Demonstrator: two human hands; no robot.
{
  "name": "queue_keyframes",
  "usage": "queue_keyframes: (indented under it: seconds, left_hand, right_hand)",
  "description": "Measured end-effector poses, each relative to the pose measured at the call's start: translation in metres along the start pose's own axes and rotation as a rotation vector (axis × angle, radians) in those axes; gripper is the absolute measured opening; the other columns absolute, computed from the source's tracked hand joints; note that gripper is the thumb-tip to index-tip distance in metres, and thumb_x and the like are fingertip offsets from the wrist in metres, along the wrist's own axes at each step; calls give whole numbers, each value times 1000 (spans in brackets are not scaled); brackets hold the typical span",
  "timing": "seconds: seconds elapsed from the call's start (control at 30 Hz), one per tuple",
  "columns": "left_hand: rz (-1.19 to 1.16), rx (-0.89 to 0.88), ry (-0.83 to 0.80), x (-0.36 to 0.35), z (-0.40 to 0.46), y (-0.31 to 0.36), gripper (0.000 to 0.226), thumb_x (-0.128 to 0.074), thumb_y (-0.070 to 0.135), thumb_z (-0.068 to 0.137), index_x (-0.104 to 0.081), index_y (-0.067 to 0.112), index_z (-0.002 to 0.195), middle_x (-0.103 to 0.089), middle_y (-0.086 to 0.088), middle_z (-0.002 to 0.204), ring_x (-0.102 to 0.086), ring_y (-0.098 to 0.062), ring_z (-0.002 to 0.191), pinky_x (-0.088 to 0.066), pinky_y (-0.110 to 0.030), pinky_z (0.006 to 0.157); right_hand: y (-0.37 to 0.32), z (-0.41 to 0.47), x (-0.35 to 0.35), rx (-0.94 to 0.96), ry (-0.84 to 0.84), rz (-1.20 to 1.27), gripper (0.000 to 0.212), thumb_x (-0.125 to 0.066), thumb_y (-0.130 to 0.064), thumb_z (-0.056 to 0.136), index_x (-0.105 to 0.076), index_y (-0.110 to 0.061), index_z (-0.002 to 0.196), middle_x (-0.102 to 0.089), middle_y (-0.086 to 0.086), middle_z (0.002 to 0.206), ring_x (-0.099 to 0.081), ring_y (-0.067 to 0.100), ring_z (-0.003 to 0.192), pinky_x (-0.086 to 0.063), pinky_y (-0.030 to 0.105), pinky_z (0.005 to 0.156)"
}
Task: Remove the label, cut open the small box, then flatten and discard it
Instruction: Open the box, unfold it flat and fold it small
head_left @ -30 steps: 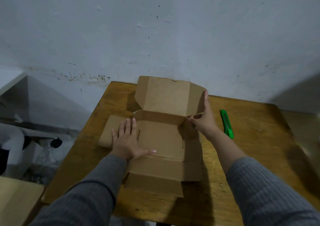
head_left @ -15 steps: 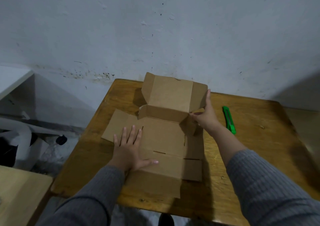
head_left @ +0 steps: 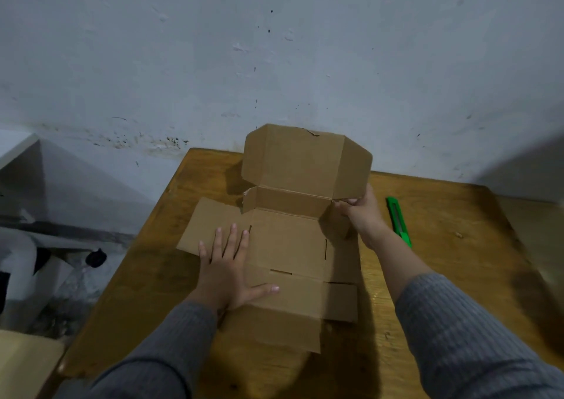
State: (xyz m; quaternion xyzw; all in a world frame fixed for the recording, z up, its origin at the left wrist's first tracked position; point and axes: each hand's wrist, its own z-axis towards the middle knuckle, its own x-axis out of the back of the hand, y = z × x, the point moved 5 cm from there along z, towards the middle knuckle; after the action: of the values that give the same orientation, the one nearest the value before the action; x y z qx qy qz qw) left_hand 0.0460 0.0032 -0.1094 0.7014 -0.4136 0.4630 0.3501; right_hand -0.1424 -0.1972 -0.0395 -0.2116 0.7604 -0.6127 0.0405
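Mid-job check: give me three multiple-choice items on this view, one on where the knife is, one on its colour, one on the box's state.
1. Where is the knife?
A. on the table, right of the right hand
B. in the left hand
C. inside the box

2. What colour is the knife?
A. red
B. green
C. black

3. What state is the box in?
A. sealed
B. mostly unfolded, far panel standing
C. fully flat

Answers: 1 A, it lies on the table beside the right hand. 2 B, its body is green. 3 B, the left hand presses flat panels while the far panel stands.
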Motion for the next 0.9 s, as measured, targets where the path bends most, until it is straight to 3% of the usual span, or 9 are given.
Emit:
queue_keyframes:
  seconds: [0.1,0.2,0.3,0.4,0.5,0.67,0.73,0.83,0.9]
  left_hand:
    - [-26,6,23,2,14,4,136,-25,101,50,20,20,150,26,-6,157,23,-34,143,12,-61,111]
    - [-26,17,30,5,24,9,137,-20,102,47,20,21,149,26,-6,157,24,-34,143,13,-61,110]
    - [-15,36,28,6,29,10,136,-18,102,46,21,21,149,26,-6,157,23,-35,143,11,-61,111]
    - [-8,40,20,6,30,10,137,-16,102,45,22,21,149,26,-7,157,23,-35,143,10,-61,111]
    - [6,40,1,7,30,10,139,-9,102,40,24,21,148,29,-7,156,25,-35,142,11,-61,111]
    - [2,35,0,8,29,11,142,0,103,34,24,21,148,28,-7,156,24,-36,143,10,-61,112]
    - [2,43,9,8,29,11,140,-5,103,38,24,21,148,28,-7,156,23,-36,143,10,-61,111]
    - [12,45,3,10,29,12,135,-13,102,44,24,22,147,34,-5,152,23,-36,143,11,-60,111]
    - [14,42,-26,11,29,12,134,-16,101,47,25,22,147,40,-3,143,25,-35,142,14,-60,110]
  right_hand:
    - [-4,5,-1,72,24,23,74,-60,-17,92,-15,-25,151,-56,13,134,-57,19,116,-44,29,96]
    - [-9,14,1,94,106,92,47,-38,-35,101,-35,-20,146,-48,7,143,-49,25,129,-46,30,95]
    - [-13,20,7,75,134,108,37,-30,-26,104,-45,-20,137,-59,8,127,-66,21,103,-53,26,77]
    - [-15,20,16,95,150,111,50,-30,-15,104,-26,-44,145,-57,2,118,-72,20,86,-57,34,77]
    - [-21,17,18,135,156,69,64,-31,-3,102,-23,-50,144,-50,0,135,-73,18,76,-60,31,73]
    - [-19,19,20,175,209,-12,65,-34,0,100,-24,-46,145,-52,7,140,-56,22,121,-43,29,100]
    - [-17,16,20,170,209,-6,68,-33,-1,100,-21,-51,143,-53,5,139,-60,24,116,-48,28,94]
    - [-16,12,20,154,202,29,68,-32,-2,101,-19,-54,143,-47,5,145,-70,21,89,-54,18,68]
    - [-15,8,20,134,203,68,67,-32,-3,101,-20,-54,142,-43,4,148,-72,16,80,-55,17,63]
